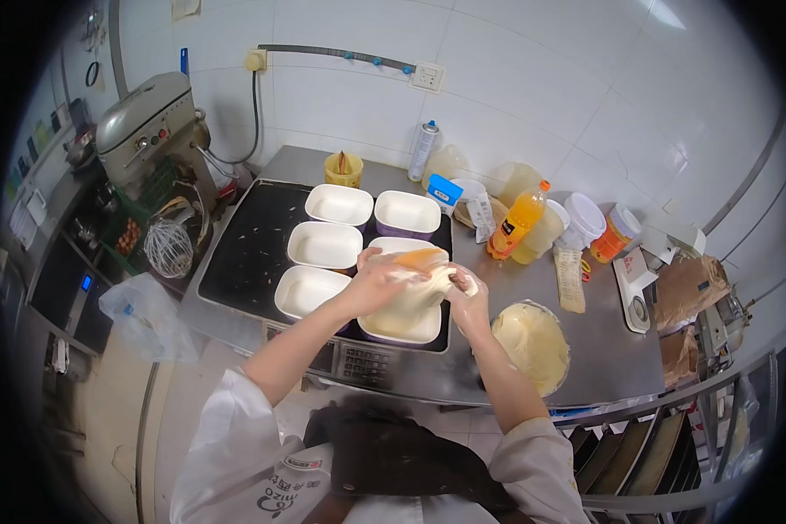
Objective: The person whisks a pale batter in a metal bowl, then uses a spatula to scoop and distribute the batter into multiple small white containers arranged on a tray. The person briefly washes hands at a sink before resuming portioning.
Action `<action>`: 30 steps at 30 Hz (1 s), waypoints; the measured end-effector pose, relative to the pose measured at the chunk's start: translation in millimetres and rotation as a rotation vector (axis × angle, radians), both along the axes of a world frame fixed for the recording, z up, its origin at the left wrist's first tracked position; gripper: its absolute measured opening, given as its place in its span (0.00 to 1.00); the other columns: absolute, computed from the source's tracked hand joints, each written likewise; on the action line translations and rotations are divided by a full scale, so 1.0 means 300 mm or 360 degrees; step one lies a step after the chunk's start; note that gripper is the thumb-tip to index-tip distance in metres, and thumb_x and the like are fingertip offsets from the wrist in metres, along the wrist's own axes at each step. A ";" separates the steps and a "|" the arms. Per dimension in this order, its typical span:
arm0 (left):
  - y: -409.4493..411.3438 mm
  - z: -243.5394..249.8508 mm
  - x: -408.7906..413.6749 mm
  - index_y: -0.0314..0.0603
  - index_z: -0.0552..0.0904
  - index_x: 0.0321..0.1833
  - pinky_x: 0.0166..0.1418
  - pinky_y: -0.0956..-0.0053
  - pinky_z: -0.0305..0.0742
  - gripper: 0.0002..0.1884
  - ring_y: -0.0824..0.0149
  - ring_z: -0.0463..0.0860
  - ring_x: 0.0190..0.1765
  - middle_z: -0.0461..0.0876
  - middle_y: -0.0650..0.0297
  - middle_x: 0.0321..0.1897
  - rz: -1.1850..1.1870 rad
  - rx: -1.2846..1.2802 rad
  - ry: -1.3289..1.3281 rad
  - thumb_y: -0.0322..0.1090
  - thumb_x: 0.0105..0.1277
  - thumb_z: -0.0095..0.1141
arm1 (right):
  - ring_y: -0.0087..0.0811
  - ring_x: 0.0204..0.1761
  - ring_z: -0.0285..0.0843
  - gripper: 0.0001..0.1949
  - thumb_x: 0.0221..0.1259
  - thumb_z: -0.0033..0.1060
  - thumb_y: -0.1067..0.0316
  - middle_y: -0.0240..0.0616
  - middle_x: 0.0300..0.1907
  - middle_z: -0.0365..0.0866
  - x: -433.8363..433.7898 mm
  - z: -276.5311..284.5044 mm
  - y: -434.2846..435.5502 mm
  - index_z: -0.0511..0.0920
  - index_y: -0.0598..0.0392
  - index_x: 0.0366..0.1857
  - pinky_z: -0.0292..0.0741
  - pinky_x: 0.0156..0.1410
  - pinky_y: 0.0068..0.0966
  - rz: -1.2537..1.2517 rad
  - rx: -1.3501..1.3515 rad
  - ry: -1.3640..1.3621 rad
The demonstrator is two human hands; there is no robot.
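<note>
Both hands are over the right-hand column of white rectangular baking cups. My left hand [381,285] grips a flat orange piece [422,259], apparently a dough scraper, smeared with batter. A pale, creamy batter mass [399,311] hangs between the hands, partly covering the front right baking cup [426,331]. My right hand [466,295] is coated in batter, its fingers curled into the mass. To the right stands a bowl of pale batter [530,347]. The empty-looking cups [325,245] have purple outsides and sit on a black baking tray [245,249].
A digital scale [363,363] shows at the tray's front edge. Behind are a yellow cup [344,171], a spray can [424,150] and an orange drink bottle [519,221]. A stand mixer [147,128] is at left, a tray rack [635,452] at lower right.
</note>
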State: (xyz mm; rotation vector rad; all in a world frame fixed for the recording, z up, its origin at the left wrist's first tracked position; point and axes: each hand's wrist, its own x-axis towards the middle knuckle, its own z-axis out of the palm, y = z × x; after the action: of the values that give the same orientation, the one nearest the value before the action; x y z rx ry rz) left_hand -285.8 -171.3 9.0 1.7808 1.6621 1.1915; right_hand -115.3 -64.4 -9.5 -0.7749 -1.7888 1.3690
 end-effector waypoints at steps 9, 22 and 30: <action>0.015 -0.096 0.042 0.56 0.83 0.44 0.66 0.63 0.43 0.12 0.68 0.70 0.54 0.82 0.66 0.39 0.0148 -0.0077 0.0161 0.36 0.59 0.49 | 0.25 0.39 0.75 0.16 0.54 0.45 0.80 0.36 0.39 0.75 -0.037 -0.062 0.030 0.68 0.65 0.49 0.73 0.37 0.18 -0.0063 -0.0449 0.0503; 0.119 -0.246 0.077 0.42 0.81 0.32 0.37 0.73 0.73 0.08 0.66 0.79 0.30 0.81 0.60 0.27 0.0360 -0.0205 -0.0950 0.37 0.56 0.54 | 0.23 0.41 0.73 0.15 0.57 0.44 0.80 0.34 0.42 0.74 0.020 0.212 -0.009 0.69 0.63 0.50 0.71 0.39 0.18 0.0107 -0.0643 0.0839; 0.215 -0.250 0.090 0.43 0.76 0.30 0.17 0.78 0.61 0.03 0.75 0.69 0.19 0.71 0.68 0.18 0.0659 -0.0237 -0.1693 0.31 0.56 0.48 | 0.23 0.43 0.73 0.14 0.58 0.44 0.78 0.35 0.43 0.73 0.053 0.186 0.030 0.68 0.63 0.50 0.71 0.38 0.19 0.0139 -0.0631 0.0971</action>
State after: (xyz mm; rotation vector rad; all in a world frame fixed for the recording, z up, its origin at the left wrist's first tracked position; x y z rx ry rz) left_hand -258.7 -106.8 -65.9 0.4719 1.3678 1.6937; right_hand -99.3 -55.4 46.3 -0.4038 -1.1012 1.8100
